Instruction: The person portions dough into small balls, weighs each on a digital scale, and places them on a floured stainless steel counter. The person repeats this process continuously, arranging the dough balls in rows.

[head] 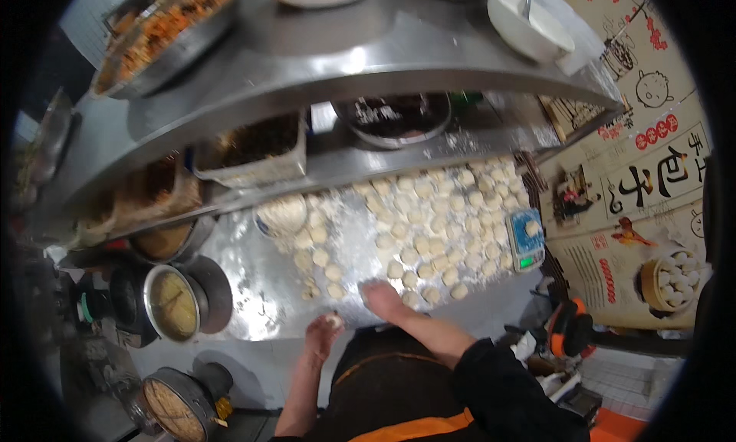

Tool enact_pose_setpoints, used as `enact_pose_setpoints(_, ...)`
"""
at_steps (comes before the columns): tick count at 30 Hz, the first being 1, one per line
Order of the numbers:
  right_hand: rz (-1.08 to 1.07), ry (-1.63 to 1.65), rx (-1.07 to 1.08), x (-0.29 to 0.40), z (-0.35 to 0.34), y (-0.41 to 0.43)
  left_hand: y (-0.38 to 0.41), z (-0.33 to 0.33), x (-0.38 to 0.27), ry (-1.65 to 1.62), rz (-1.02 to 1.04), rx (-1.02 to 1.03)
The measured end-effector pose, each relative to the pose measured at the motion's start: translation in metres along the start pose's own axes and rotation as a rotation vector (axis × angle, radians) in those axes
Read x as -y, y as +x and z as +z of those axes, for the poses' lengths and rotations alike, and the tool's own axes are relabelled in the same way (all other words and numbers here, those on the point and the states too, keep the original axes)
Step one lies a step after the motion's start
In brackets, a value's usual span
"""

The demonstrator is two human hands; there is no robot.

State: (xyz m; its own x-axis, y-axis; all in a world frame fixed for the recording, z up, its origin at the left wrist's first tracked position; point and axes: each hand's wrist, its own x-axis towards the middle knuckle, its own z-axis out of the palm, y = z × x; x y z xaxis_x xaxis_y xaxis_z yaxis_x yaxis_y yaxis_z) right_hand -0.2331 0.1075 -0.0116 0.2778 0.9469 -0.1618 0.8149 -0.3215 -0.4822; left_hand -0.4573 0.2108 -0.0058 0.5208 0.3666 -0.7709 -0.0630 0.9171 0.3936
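My left hand [325, 333] is at the front edge of the steel worktop [241, 281], its fingers curled around a small piece of dough [333, 320]. To its right, my right hand [379, 298] is low over the worktop, blurred; whether it holds anything cannot be told. Just beyond it lie flattened dough rounds [430, 295], part of a large floured spread reaching to the right. A shorter column of dough rounds [333, 272] lies ahead of my left hand, below a bowl of flour [282, 215].
A digital scale [526, 241] bears one dough piece at the right end. A metal bowl of yellowish filling [174, 304] stands at the left. Above the worktop, a steel shelf [368, 45] holds a white bowl [532, 28] and a pan of orange filling [167, 39]. A steamer [175, 404] stands lower left.
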Motion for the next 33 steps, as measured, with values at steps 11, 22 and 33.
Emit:
enact_pose_setpoints(11, 0.264, 1.337, 0.269, 0.023, 0.004, 0.012, 0.015, 0.047, -0.005, 0.206, 0.193, 0.014)
enact_pose_setpoints(22, 0.303, 0.807, 0.053, 0.036, -0.055, 0.016, 0.09, 0.031, 0.02, -0.02, 0.098, 0.325)
enact_pose_setpoints(33, 0.191, 0.592, 0.044, 0.033, -0.022, 0.008, 0.023, 0.034, 0.012, -0.088, 0.007, 0.223)
